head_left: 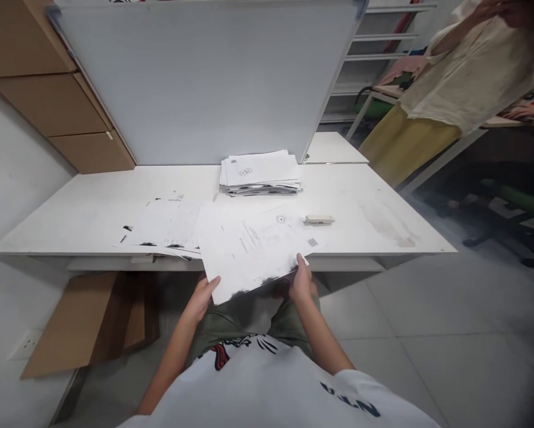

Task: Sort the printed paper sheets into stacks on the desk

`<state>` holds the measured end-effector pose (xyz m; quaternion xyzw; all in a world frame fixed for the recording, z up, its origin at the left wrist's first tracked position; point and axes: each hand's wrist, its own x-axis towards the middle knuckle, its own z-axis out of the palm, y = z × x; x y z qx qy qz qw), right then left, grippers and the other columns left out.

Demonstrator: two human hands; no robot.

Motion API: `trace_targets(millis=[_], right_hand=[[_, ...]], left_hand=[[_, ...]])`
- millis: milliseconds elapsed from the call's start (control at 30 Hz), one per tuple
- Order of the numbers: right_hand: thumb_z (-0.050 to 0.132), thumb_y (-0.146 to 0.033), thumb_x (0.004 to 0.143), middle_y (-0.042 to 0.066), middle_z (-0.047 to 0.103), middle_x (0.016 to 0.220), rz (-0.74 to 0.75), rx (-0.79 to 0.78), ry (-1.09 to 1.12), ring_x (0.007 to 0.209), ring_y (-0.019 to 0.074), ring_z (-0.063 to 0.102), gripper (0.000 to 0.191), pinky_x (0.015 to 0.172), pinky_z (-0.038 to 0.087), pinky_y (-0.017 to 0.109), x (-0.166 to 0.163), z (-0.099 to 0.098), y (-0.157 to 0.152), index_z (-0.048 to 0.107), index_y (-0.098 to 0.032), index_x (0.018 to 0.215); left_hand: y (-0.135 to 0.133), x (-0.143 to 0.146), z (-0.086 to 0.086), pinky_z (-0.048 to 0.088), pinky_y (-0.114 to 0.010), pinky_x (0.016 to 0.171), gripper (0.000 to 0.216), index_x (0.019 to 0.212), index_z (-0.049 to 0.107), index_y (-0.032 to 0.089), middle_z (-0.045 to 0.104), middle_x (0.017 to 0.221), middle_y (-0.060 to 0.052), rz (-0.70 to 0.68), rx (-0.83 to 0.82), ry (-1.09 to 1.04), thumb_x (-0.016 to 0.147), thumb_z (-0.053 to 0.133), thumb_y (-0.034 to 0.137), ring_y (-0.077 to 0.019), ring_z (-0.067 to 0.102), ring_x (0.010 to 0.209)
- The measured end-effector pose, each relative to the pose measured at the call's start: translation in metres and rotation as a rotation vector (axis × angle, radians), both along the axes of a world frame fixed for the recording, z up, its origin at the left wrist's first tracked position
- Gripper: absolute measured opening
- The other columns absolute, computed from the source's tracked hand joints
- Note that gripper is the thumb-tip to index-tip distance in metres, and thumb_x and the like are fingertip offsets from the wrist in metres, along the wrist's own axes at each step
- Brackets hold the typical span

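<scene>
Both my hands hold a set of printed white sheets (253, 246) that overhangs the front edge of the white table (373, 208). My left hand (201, 299) grips the near left corner with its thumb on top. The near right edge is pinched by my right hand (301, 279). A spread of more printed sheets (164, 229) lies to the left on the table. Farther back sits a thick stack of papers (260, 172). A small stapler (319, 220) lies just right of the held sheets.
A large grey-white board (204, 77) stands upright behind the table. Brown cabinets (48, 89) line the left wall. Flattened cardboard (84, 324) leans under the table at the left. Another person in a cream top and yellow skirt (449, 89) stands at the back right by a desk.
</scene>
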<state>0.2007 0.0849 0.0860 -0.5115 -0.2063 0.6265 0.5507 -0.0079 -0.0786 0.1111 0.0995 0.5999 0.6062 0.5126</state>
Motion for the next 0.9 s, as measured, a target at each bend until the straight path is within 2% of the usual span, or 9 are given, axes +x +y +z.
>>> trace_targets(millis=[67, 200, 267, 367, 433, 600, 767, 900], right_hand=[[0.072, -0.05, 0.06, -0.004, 0.061, 0.067, -0.021, 0.0, -0.147, 0.064, 0.013, 0.057, 0.04, 0.056, 0.046, 0.024, 0.016, 0.004, 0.02, 0.06, -0.019, 0.081], [0.073, -0.047, 0.056, -0.006, 0.051, 0.056, -0.007, 0.141, -0.3, 0.054, 0.0089, 0.046, 0.033, 0.05, 0.04, 0.021, 0.047, 0.012, 0.041, 0.058, -0.018, 0.065], [0.071, -0.046, 0.057, -0.005, 0.052, 0.055, -0.052, 0.173, -0.349, 0.055, 0.0094, 0.047, 0.032, 0.05, 0.04, 0.022, 0.061, 0.014, 0.043, 0.058, -0.018, 0.061], [0.071, -0.045, 0.059, -0.005, 0.049, 0.047, -0.139, 0.136, -0.382, 0.049, 0.0094, 0.044, 0.031, 0.046, 0.036, 0.022, 0.078, 0.016, 0.041, 0.055, -0.018, 0.054], [0.073, -0.045, 0.058, -0.004, 0.048, 0.044, -0.11, 0.109, -0.339, 0.045, 0.0089, 0.041, 0.033, 0.043, 0.033, 0.022, 0.084, 0.016, 0.035, 0.054, -0.019, 0.052], [0.079, -0.047, 0.053, -0.002, 0.052, 0.045, 0.11, 0.113, -0.248, 0.04, 0.0083, 0.04, 0.037, 0.038, 0.03, 0.022, 0.071, 0.019, 0.009, 0.057, -0.018, 0.05], [0.081, -0.049, 0.052, 0.004, 0.062, 0.053, 0.289, 0.087, -0.179, 0.043, 0.0114, 0.051, 0.036, 0.039, 0.039, 0.023, 0.039, 0.026, -0.013, 0.064, -0.017, 0.055], [0.082, -0.052, 0.053, 0.006, 0.064, 0.053, 0.386, 0.108, -0.181, 0.044, 0.0125, 0.055, 0.04, 0.04, 0.043, 0.023, 0.026, 0.025, -0.014, 0.064, -0.016, 0.053]], left_hand=[[0.003, 0.003, 0.003, 0.056, -0.042, 0.09, 0.036, 0.089, 0.071, 0.011, 0.075, 0.092, -0.014, -0.075, -0.024, -0.022, 0.064, 0.085, 0.033, -0.031, 0.07, 0.101], [0.016, 0.019, 0.009, 0.054, -0.044, 0.097, 0.036, 0.092, 0.072, 0.01, 0.076, 0.096, -0.015, 0.018, 0.075, -0.029, 0.069, 0.083, 0.036, -0.0312, 0.069, 0.105], [0.021, 0.025, 0.011, 0.052, -0.044, 0.101, 0.034, 0.095, 0.072, 0.009, 0.075, 0.099, -0.016, 0.08, 0.125, -0.04, 0.073, 0.08, 0.034, -0.031, 0.068, 0.107], [0.022, 0.027, 0.01, 0.052, -0.044, 0.102, 0.027, 0.098, 0.071, 0.01, 0.075, 0.101, -0.016, 0.149, 0.127, -0.058, 0.078, 0.075, 0.028, -0.0299, 0.068, 0.109], [0.02, 0.024, 0.007, 0.053, -0.043, 0.101, 0.023, 0.099, 0.071, 0.011, 0.075, 0.102, -0.015, 0.163, 0.106, -0.08, 0.081, 0.072, 0.025, -0.029, 0.068, 0.108], [0.019, 0.022, 0.004, 0.055, -0.042, 0.099, 0.022, 0.104, 0.071, 0.012, 0.075, 0.105, -0.013, 0.136, 0.068, -0.119, 0.084, 0.068, 0.02, -0.0286, 0.068, 0.109], [0.024, 0.028, 0.011, 0.054, -0.04, 0.099, 0.019, 0.1, 0.072, 0.016, 0.074, 0.11, -0.013, 0.194, 0.078, -0.19, 0.09, 0.061, 0.027, -0.0278, 0.066, 0.114], [0.024, 0.027, 0.012, 0.053, -0.041, 0.101, 0.022, 0.096, 0.074, 0.018, 0.074, 0.11, -0.012, 0.132, 0.095, -0.118, 0.078, 0.075, 0.031, -0.0294, 0.066, 0.113]])
